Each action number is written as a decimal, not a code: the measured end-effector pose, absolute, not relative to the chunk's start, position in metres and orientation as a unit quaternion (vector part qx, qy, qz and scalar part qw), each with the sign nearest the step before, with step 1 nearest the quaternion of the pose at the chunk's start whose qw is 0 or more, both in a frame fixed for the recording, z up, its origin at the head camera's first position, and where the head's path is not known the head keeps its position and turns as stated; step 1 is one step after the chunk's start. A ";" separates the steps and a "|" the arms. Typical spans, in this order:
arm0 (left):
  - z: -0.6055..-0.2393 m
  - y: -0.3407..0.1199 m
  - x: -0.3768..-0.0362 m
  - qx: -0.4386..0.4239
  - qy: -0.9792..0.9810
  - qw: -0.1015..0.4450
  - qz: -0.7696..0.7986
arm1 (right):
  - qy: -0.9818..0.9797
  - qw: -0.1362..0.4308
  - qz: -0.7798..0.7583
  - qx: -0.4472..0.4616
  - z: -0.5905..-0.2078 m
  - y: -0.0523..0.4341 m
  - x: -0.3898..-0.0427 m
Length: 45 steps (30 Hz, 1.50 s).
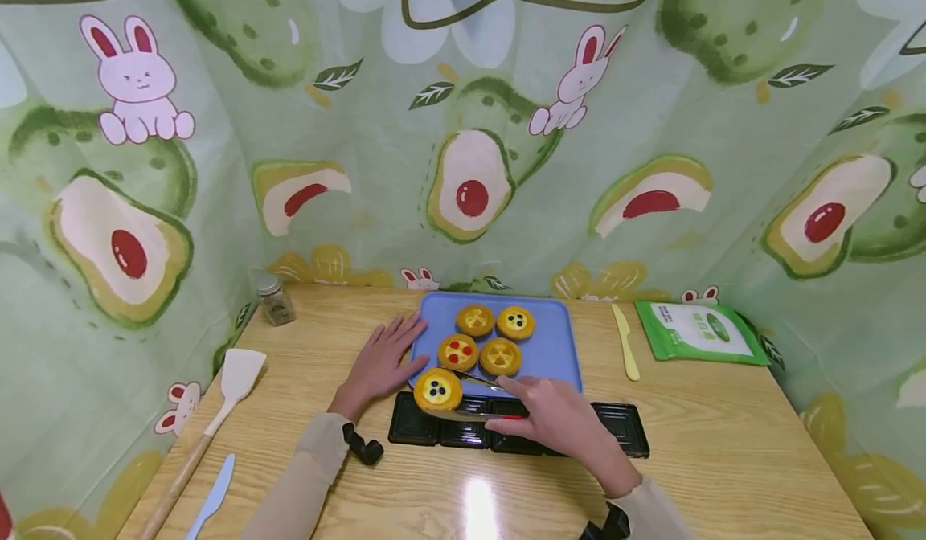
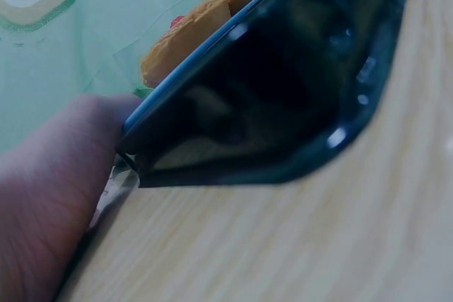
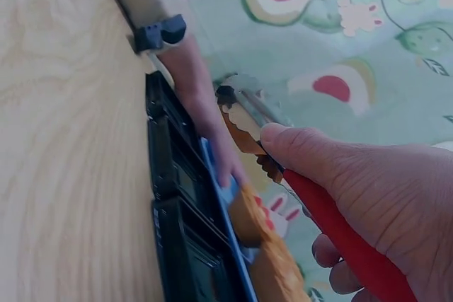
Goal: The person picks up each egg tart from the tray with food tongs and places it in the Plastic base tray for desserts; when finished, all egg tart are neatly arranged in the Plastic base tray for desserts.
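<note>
My right hand (image 1: 560, 419) grips red-handled metal tongs (image 3: 340, 228), thumb along the handle. Between the tongs' ends is an egg tart with dark berries (image 1: 437, 390), held up over the left end of a black compartmented tray (image 1: 620, 427). On the blue tray (image 1: 555, 339) behind it sit several more tarts: one with red pieces (image 1: 458, 352), one with dark berries (image 1: 515, 324) and two plain yellow ones (image 1: 500, 357). My left hand (image 1: 383, 361) lies with fingers extended at the blue tray's left edge. In the left wrist view the black tray's end fills the middle.
A pale yellow knife (image 1: 625, 342) and a green-and-white packet (image 1: 700, 333) lie to the right. Left are a small shaker jar (image 1: 276, 301), a white spatula with a wooden handle (image 1: 239, 375) and a light blue knife (image 1: 213, 496). A patterned curtain (image 1: 391, 138) encloses the wooden table's back and sides.
</note>
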<state>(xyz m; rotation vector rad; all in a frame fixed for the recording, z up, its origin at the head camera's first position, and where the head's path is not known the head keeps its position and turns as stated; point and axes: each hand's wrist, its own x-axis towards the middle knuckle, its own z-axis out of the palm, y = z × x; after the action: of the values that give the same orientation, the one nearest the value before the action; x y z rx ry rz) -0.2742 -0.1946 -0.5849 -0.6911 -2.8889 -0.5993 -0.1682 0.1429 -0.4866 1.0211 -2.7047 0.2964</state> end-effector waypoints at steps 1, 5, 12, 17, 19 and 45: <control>-0.586 -0.195 -0.274 -0.228 -0.952 0.056 -0.198 | -0.923 0.115 0.100 0.353 -0.488 0.141 -0.168; -0.589 -0.194 -0.275 -0.224 -0.954 0.050 -0.194 | -0.921 0.093 0.098 0.365 -0.495 0.132 -0.168; -0.587 -0.194 -0.276 -0.220 -0.955 0.051 -0.194 | -0.915 0.080 0.099 0.383 -0.502 0.119 -0.169; -0.584 -0.194 -0.276 -0.219 -0.953 0.056 -0.201 | -0.912 0.094 0.081 0.390 -0.506 0.114 -0.168; -0.584 -0.193 -0.276 -0.219 -0.953 0.054 -0.201 | -0.913 0.092 0.076 0.390 -0.507 0.113 -0.167; -0.590 -0.196 -0.278 -0.228 -0.950 0.062 -0.202 | -0.920 0.086 0.057 0.378 -0.510 0.110 -0.165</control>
<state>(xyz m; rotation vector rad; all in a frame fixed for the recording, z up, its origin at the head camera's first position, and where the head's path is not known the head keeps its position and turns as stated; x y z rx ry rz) -0.2775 -0.1957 -0.5904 -0.6891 -2.8730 -0.6106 -0.1654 0.1103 -0.5102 1.1261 -2.7429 0.1692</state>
